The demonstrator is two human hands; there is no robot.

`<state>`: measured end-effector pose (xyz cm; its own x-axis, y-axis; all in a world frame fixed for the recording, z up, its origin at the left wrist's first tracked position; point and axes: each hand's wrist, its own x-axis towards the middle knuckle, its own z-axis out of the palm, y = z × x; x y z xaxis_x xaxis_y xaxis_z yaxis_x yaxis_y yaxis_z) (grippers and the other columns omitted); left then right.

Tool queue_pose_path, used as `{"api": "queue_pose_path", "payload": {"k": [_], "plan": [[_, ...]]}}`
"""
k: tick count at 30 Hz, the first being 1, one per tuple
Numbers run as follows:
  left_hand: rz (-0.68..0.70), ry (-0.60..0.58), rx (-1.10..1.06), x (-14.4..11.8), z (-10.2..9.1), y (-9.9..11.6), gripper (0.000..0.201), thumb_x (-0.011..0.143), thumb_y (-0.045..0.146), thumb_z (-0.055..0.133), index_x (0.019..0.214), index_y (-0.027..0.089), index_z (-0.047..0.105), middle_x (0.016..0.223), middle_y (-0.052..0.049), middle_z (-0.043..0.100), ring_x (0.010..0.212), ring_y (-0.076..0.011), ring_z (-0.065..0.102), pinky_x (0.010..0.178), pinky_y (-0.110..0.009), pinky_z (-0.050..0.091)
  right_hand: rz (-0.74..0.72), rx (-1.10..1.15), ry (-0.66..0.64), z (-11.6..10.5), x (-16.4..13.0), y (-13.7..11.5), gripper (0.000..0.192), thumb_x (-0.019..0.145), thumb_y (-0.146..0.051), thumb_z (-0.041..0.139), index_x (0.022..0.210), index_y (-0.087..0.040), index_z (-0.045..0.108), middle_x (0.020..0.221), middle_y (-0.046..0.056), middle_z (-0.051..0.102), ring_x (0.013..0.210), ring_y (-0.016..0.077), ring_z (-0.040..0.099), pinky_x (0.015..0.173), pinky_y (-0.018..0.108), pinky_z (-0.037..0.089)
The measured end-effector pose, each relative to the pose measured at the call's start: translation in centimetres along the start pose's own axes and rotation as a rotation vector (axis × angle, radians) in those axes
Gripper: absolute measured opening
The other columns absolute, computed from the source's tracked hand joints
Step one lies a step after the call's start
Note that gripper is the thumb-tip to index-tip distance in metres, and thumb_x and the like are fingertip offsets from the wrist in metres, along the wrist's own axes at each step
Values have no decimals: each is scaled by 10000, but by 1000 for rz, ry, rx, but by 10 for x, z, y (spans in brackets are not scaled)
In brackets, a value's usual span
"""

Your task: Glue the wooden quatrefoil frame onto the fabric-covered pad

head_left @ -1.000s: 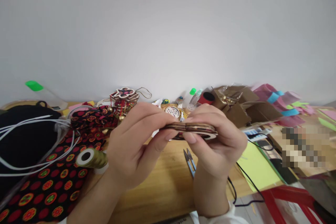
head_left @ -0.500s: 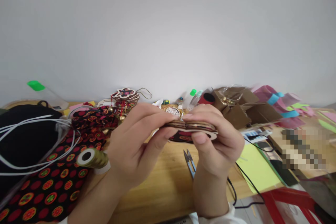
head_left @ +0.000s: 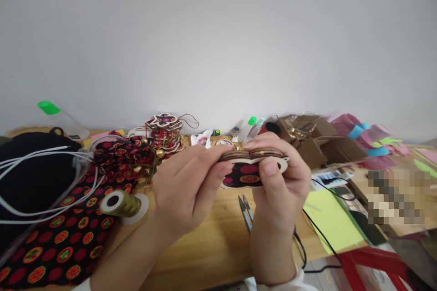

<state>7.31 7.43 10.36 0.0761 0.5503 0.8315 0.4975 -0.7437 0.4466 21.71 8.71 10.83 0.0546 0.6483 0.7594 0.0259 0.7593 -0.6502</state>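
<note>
My left hand [head_left: 186, 188] and my right hand [head_left: 282, 186] both grip a flat wooden ornament [head_left: 247, 170] held up over the wooden table [head_left: 211, 241]. The ornament is tilted so its face shows: black fabric with red and orange discs inside a pale wooden rim, with a small loop at its right end. My left fingers pinch its left edge. My right thumb presses on the front and my right fingers lie over the top edge.
Thread snips [head_left: 247, 211] lie on the table below the ornament. A gold thread spool [head_left: 119, 203] rests on patterned black fabric [head_left: 58, 245] at left. A stack of similar ornaments [head_left: 164, 129], glue bottles, brown boxes [head_left: 310, 143], yellow paper [head_left: 329, 220] and a black cable lie around.
The ornament has tipped from edge-on to face-on, showing its patterned fabric side. Both hands rose slightly and my right thumb moved onto the front.
</note>
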Motion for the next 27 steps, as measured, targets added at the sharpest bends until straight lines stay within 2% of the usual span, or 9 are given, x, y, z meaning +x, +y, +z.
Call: {"api": "queue_pose_path", "payload": {"k": [7, 13, 16, 21, 24, 27], "plan": [[-5, -21, 2, 3, 0, 2, 244, 1004, 292, 435, 1034, 223, 668, 856, -2, 747, 696, -119, 677, 688, -217, 563, 9, 25, 15, -2, 1, 0, 118, 905, -339, 636, 977, -310, 726, 859, 3, 735, 822, 177, 652, 721, 349, 554], [-5, -24, 6, 2, 1, 2, 232, 1001, 265, 439, 1026, 210, 663, 864, -6, 749, 712, -116, 680, 701, -214, 553, -8, 76, 42, 2, 0, 2, 121, 897, -291, 656, 977, -294, 746, 863, -14, 732, 826, 137, 650, 739, 282, 545], [-9, 6, -1, 3, 2, -1, 187, 982, 238, 483, 996, 206, 667, 799, 21, 726, 680, -92, 659, 666, -188, 520, 86, 95, 67, 2, -1, -1, 120, 895, -281, 663, 969, -316, 750, 866, -37, 739, 809, 117, 664, 738, 251, 547], [-216, 4, -158, 5, 4, -12, 251, 985, 279, 499, 853, 214, 702, 605, 59, 600, 540, -56, 540, 538, -169, 429, 309, 224, -28, -3, -2, -6, 197, 941, -351, 579, 1024, -309, 752, 1003, -39, 764, 935, 140, 706, 843, 272, 573], [-347, 21, -285, 5, 4, -17, 310, 972, 357, 528, 764, 203, 699, 535, 61, 510, 475, -55, 443, 470, -179, 375, 363, 260, -79, -7, 0, -5, 257, 946, -397, 548, 1050, -287, 756, 1054, -21, 765, 1001, 162, 706, 889, 285, 567], [-412, 44, -349, 4, 4, -21, 300, 953, 380, 561, 756, 207, 708, 522, 63, 474, 441, -47, 367, 415, -175, 321, 373, 281, -86, -11, 2, -2, 268, 947, -405, 535, 1063, -298, 752, 1073, -19, 763, 1006, 170, 706, 888, 296, 574]]}}
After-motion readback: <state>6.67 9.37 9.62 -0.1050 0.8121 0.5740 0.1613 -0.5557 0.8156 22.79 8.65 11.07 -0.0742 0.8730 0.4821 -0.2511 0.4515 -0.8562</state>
